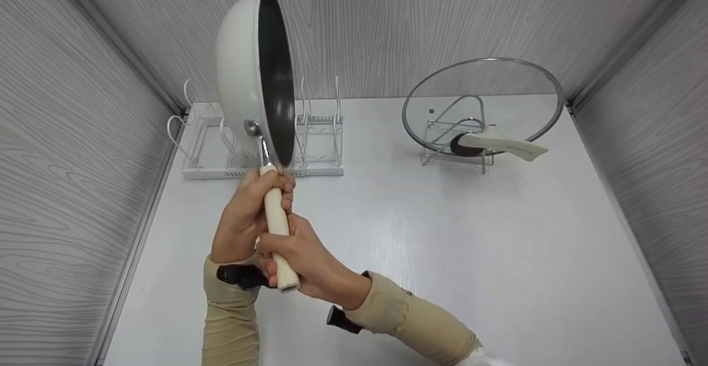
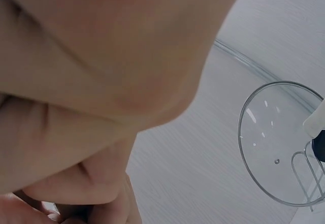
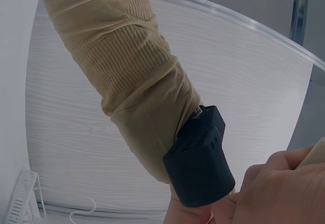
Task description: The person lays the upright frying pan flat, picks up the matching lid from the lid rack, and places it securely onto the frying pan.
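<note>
A white frying pan with a dark inside is held up on edge, its bowl above the white rack at the left. My left hand grips the cream handle close to the metal joint. Lower on the same handle, my right hand curls its fingers round it near the end. In the left wrist view, the left hand fills much of the picture and hides most of the handle. At the right edge of the right wrist view, the right hand holds the handle.
On the right, a glass lid with a cream and black knob leans in a wire stand. Grey wood-grain panels enclose the white table at the back and both sides. Dark wrist devices are worn at both sleeves.
</note>
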The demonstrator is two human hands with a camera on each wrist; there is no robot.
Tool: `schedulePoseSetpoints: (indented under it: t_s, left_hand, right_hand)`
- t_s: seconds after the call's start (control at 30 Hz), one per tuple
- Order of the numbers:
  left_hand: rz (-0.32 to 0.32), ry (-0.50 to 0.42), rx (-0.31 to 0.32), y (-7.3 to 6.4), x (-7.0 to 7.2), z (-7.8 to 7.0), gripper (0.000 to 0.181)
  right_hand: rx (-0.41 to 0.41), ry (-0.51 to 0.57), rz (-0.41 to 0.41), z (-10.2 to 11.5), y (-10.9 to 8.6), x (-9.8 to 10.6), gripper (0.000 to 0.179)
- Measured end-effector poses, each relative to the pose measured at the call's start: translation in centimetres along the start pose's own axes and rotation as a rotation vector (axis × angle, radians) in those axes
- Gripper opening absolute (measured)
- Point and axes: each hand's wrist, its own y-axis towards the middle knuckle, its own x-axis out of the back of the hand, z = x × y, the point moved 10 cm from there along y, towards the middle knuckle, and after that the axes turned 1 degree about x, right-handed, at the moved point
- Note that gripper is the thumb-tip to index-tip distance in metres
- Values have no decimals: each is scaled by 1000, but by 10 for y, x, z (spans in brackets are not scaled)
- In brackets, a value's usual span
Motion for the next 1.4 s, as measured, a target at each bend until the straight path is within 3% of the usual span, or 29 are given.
schedulePoseSetpoints:
  t_s: [0.33,0.57,1.03,1.3,1.4]
  left_hand:
    - [28,16,-47,-8,-14,-7,9]
    - [52,-31,-54,-16,-22,-9,7]
    - [124,-25,-104,-31,-46,-22,7]
    - [255,36,-85,-31,-57,-26,9]
    - [264,26,-64,-30,-57,-25,11]
  right_hand:
    - [26,1,40,7,-12,-9,24]
    - [48,-2,90,11,-19,-15,23]
    - [129,-96,145,25,-35,-28,25]
    - [196,-179,133,29,-37,-27,18]
    - [223,-233,119,30,-37,-24,18]
